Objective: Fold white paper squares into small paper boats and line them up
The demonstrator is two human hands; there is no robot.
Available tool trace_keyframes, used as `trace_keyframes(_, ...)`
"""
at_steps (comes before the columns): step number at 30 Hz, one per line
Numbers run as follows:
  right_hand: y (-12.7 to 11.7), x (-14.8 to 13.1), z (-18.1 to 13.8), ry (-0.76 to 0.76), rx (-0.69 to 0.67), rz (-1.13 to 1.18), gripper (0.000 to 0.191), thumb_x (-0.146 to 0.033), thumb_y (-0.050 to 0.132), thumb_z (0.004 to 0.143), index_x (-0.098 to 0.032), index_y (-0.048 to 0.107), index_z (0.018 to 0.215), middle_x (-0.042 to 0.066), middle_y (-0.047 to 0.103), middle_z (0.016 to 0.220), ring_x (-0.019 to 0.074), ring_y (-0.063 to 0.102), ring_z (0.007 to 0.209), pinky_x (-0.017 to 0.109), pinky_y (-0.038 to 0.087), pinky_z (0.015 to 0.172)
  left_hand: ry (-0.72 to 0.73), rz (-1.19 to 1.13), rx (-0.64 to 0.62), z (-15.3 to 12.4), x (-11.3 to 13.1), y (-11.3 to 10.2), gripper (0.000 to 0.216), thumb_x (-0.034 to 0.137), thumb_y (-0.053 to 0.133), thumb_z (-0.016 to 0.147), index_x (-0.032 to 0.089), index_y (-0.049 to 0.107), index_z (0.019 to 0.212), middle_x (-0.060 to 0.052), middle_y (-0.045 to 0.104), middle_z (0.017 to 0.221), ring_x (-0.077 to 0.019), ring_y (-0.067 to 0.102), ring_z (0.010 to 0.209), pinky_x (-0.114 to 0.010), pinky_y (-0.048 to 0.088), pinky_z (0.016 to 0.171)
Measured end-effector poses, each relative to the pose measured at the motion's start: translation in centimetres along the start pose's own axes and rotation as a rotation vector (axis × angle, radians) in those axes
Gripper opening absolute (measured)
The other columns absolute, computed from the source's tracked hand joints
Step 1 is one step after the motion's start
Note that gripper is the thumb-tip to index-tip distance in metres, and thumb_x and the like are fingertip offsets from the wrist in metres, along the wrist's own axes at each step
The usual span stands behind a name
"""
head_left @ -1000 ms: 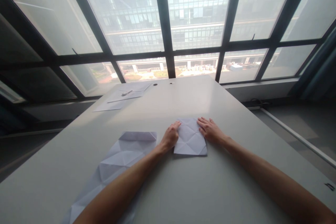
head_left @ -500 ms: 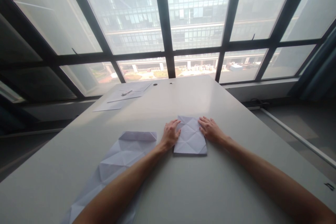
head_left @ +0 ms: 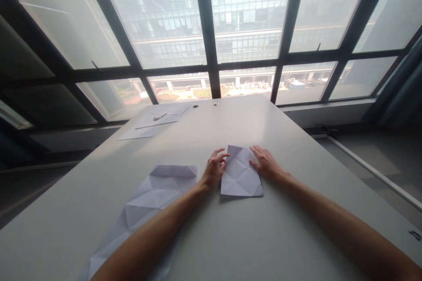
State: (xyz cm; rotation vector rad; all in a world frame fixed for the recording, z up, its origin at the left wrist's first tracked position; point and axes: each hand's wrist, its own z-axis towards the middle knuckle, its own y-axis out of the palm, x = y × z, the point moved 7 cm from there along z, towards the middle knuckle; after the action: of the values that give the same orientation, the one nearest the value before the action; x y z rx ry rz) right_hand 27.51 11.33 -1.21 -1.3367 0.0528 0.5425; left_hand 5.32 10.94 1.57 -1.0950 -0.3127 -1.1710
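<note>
A small white sheet of folded paper [head_left: 241, 173], crossed by creases, lies on the table between my hands. Its near left edge looks slightly raised, with a shadow under it. At its left edge is my left hand [head_left: 215, 167], fingers bent and apart, the index finger reaching over the paper's upper left. My right hand [head_left: 266, 163] rests with outstretched fingers along the right edge, fingertips and thumb on the paper. To the left lies a larger creased white sheet [head_left: 148, 197], partly hidden beneath my left forearm.
Both lie on a white table [head_left: 296, 228]. At its far left are several flat papers [head_left: 140, 131] with a pen-like white object [head_left: 160, 117] on top. A dark round hole [head_left: 195, 106] shows near the far edge. Tall framed windows [head_left: 247, 13] stand beyond.
The folded paper has shifted slightly right and turned a little, its left side lifting. My left hand's fingers have parted from its surface; my right hand has stayed nearly in place.
</note>
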Motion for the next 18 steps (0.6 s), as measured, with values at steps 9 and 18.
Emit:
trace_keyframes(9, -1.2, 0.2, -0.1, -0.055, 0.116, 0.278, 0.096, -0.037, 0.073, 0.079, -0.027, 0.018, 0.157, 0.015, 0.049, 0.145, 0.0331, 0.047, 0.13, 0.051, 0.037, 0.109, -0.006, -0.143, 0.087, 0.6, 0.0, -0.5, 0.033, 0.018, 0.063, 0.087, 0.021, 0.064, 0.12, -0.005, 0.072, 0.099, -0.0187, 0.069, 0.088, -0.038, 0.059, 0.085)
trace_keyframes(18, -4.1, 0.1, -0.5, -0.046, 0.397, 0.445, 0.073, -0.031, 0.057, 0.088, -0.021, 0.025, 0.154, 0.008, 0.066, 0.106, 0.0255, 0.063, 0.101, 0.045, 0.048, 0.097, 0.023, -0.054, 0.052, 0.8, 1.4, -1.1, 0.024, 0.032, 0.059, 0.094, 0.02, 0.071, 0.109, -0.006, 0.072, 0.096, -0.0182, 0.066, 0.087, -0.032, 0.055, 0.081)
